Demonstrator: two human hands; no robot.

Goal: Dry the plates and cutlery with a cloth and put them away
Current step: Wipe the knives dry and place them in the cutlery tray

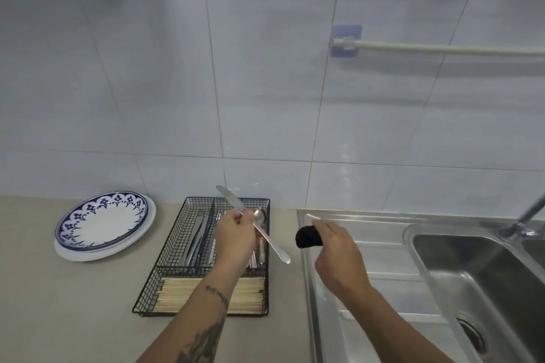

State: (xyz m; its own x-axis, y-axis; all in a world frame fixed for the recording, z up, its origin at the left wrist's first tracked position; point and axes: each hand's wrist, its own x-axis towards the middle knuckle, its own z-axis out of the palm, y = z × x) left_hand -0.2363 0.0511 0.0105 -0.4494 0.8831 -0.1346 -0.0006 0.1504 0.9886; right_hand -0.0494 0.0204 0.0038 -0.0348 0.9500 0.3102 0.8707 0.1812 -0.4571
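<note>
Head view: left hand (236, 230) clamped around the middle of a table knife (236, 206), blade up and away, handle slanting down toward the right hand (336, 253); right hand closed on a bunched black cloth (306, 236), near the knife but apart from it, no contact yet. Probably mid-drying, or about to stow: best to wrap cloth round the blade, wipe away from the edge, then lay the knife into the compartment of the wire cutlery basket (174, 247) below the left hand, alongside the cutlery already there; a spoon (260, 216) just behind the left hand, whether held or lying in the basket cannot tell.

Nearer the body, a row of wooden chopsticks (182, 293) in the front compartment; left of the left hand, stacked plates (103, 225), blue-patterned one on top; under and right of the right hand, steel sink (486, 280) and drainer, tap (528, 215) beyond. Nothing blocking the drop into the basket except the left forearm above it.
</note>
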